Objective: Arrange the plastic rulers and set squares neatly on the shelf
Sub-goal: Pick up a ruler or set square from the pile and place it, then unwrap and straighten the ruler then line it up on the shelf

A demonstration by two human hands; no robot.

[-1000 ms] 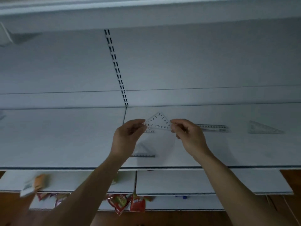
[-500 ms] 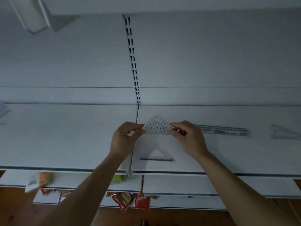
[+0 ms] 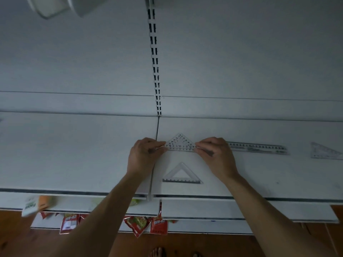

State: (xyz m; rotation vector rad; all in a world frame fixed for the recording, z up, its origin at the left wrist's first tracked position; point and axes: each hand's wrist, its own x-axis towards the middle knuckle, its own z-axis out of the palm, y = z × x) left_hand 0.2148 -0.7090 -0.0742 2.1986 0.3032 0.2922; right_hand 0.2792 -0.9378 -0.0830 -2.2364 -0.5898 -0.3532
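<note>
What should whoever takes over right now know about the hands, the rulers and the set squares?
Left hand and right hand: each pinches one end of a clear set square over the shelf, just right of the seam.
Placed: a ruler lies flat right of the right hand; a second set square lies farther right.
Unclear: the triangle outline nearer the shelf edge may be a shadow or another set square.
Left: set the held one down in line with the ruler, then let go.

place: probably shop | white slotted shelving (image 3: pixel 74 154) | snack packets (image 3: pixel 158 226) below
</note>
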